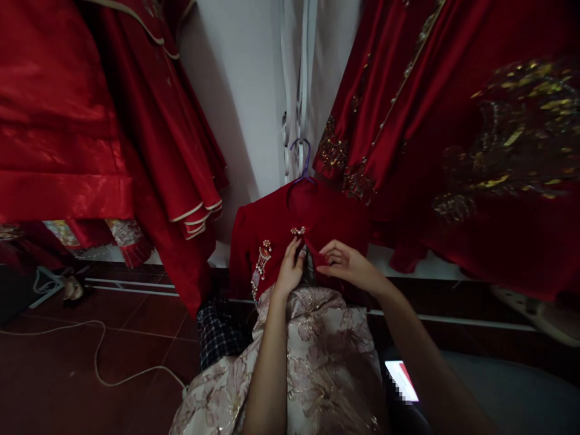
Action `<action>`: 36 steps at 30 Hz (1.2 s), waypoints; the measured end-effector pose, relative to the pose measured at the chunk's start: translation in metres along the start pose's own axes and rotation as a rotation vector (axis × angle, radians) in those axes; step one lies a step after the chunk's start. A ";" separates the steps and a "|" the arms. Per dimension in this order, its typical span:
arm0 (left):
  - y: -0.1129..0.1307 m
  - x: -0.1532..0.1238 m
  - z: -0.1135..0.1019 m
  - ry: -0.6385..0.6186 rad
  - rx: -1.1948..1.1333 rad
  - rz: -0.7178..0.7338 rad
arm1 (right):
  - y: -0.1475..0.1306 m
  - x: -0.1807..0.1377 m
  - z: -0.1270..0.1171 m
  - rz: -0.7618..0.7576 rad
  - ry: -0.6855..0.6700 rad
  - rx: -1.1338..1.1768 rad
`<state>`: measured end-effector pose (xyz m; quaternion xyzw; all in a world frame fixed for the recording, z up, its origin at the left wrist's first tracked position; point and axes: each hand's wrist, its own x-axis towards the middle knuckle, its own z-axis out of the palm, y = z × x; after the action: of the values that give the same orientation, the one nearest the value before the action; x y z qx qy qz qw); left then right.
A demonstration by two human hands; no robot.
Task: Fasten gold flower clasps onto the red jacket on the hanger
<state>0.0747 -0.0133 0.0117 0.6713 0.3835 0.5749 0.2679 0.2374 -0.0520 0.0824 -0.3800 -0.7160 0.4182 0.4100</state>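
Observation:
A dark red jacket (pixel 272 211) hangs from a purple hanger (pixel 309 158), its front parted below a jewelled clasp (pixel 298 231). My left hand (pixel 290 269) lies against the left front edge, fingers pointing up, just under the clasp. With thumb and fingers closed, my right hand (pixel 347 263) pinches the jacket's right front edge and draws it aside. A beaded tassel brooch (pixel 261 263) decorates the jacket left of my hands. Below them a pale floral brocade skirt (pixel 317 338) with gold thread spreads out toward me.
Red garments (pixel 58 121) hang on the left, and a gold-embroidered red robe (pixel 512 139) on the right. A white metal stand (pixel 299 72) rises behind the hanger. A lit phone screen (pixel 401 379) shows at lower right; a cable (pixel 102 356) crosses the tiled floor.

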 end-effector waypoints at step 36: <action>-0.011 -0.002 -0.072 0.363 -0.053 -0.178 | 0.041 0.079 0.095 -0.159 0.237 -0.194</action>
<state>0.0020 -0.0148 0.0152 0.5128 0.4681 0.6703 0.2620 0.1299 0.0053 0.0365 -0.4066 -0.7273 0.2660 0.4847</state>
